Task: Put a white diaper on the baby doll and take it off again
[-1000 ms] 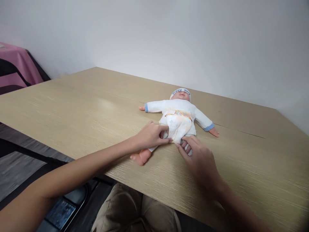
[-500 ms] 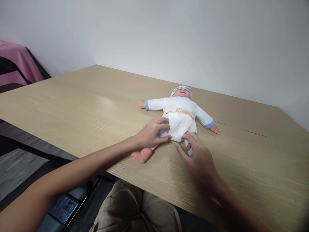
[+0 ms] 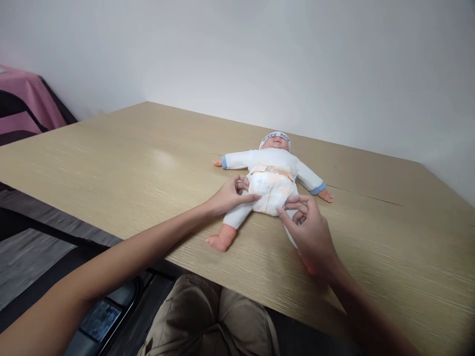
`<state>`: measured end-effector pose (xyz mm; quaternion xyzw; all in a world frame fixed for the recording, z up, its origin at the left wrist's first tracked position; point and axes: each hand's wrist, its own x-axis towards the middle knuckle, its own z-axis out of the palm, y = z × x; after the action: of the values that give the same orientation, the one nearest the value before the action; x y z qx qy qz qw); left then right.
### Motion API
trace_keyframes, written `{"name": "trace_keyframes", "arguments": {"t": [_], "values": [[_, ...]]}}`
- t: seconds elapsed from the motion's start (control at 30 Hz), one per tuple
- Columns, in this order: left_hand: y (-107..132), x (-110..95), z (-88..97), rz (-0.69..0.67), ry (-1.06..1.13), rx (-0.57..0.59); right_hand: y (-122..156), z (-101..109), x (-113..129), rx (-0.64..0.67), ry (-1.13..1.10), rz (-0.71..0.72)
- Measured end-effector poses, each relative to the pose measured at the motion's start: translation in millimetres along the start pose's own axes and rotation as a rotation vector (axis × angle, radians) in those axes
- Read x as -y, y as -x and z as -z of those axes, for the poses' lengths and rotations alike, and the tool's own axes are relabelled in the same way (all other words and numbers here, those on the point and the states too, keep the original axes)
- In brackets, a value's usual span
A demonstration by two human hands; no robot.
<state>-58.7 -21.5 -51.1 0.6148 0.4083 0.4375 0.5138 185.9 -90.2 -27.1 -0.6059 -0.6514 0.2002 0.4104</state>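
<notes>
A baby doll (image 3: 272, 163) in a white top with blue cuffs and a white cap lies on its back on the wooden table (image 3: 111, 163), head away from me. It wears a white diaper (image 3: 269, 190). My left hand (image 3: 230, 197) pinches the diaper's edge at the doll's right hip. My right hand (image 3: 309, 230) pinches the diaper's lower edge at the other hip and covers most of that leg. One bare foot (image 3: 217, 242) points toward me near the table's front edge.
A white wall stands behind the table. A pink cloth (image 3: 27, 101) drapes over furniture at the far left. Below the table's front edge are my knees (image 3: 208, 321) in khaki trousers and a dark chair part (image 3: 96, 321).
Both hands have slid up from the crotch of the diaper to its sides at the hips. The doll's left-side leg is now uncovered and stretched out.
</notes>
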Motion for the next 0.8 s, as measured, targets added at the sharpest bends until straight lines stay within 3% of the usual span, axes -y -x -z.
{"name": "trace_keyframes", "arguments": {"t": [0.13, 0.27, 0.43, 0.53, 0.67, 0.8], "values": [[2.2, 1.2, 2.9, 0.117, 0.054, -0.016, -1.7, 10.2, 2.3, 0.011, 0.045, -0.053], [7.6, -5.6, 3.0, 0.070, -0.084, 0.004, -2.2, 11.0, 3.7, 0.051, 0.106, -0.016], [7.4, -14.5, -0.7, 0.061, -0.287, 0.113, -5.8, 3.9, 7.1, 0.096, 0.155, 0.051], [5.8, -17.7, -1.7, 0.109, -0.156, 0.155, -6.8, 1.7, 8.2, 0.111, 0.141, 0.050], [7.5, -21.1, 1.2, 0.183, 0.151, 0.224, -5.1, 4.9, 5.3, 0.134, 0.048, -0.071], [8.6, -19.3, 5.9, 0.225, 0.279, 0.258, -3.7, 9.6, 2.9, 0.168, -0.046, -0.151]]}}
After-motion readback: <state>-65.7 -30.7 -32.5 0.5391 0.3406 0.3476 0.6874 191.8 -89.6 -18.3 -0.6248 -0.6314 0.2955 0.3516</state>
